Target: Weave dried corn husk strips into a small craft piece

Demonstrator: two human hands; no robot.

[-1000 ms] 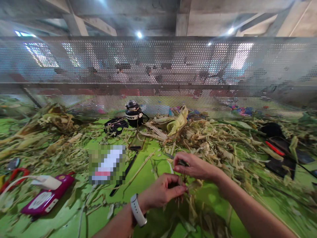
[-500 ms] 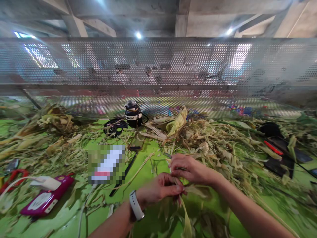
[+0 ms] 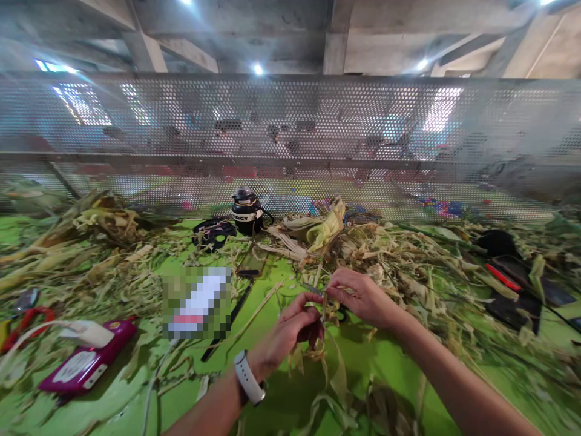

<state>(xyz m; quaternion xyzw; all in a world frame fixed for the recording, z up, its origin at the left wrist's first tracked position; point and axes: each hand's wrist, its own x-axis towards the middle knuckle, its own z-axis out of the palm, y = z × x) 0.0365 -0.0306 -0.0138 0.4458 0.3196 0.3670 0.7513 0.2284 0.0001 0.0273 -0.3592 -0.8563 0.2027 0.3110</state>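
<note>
In the middle of the head view my two hands come together over the green tabletop (image 3: 272, 387). My left hand (image 3: 297, 321), with a white watch band (image 3: 249, 376) on its wrist, is closed with thumb and fingers pinching a strip of dried corn husk (image 3: 323, 315). Thin, pale, curled husk ends hang below it. My right hand (image 3: 361, 295) is closed at the upper end of the same strip, its fingertips near those of the left. Just behind the fingertips lies a grey blade-like piece (image 3: 312, 289); a dark loop shows by the right hand, partly hidden.
Dried husks (image 3: 390, 260) and shreds cover much of the table. A black jar (image 3: 246, 212) stands at the back before a perforated metal screen (image 3: 290, 133). On the left lie a purple power bank (image 3: 88, 357), red-handled scissors (image 3: 31, 324) and a blurred-out phone (image 3: 197, 303).
Both hands have risen slightly, the right a little to the right. The dark loop beside the right hand has come into view. The hanging strips look thinner and more curled.
</note>
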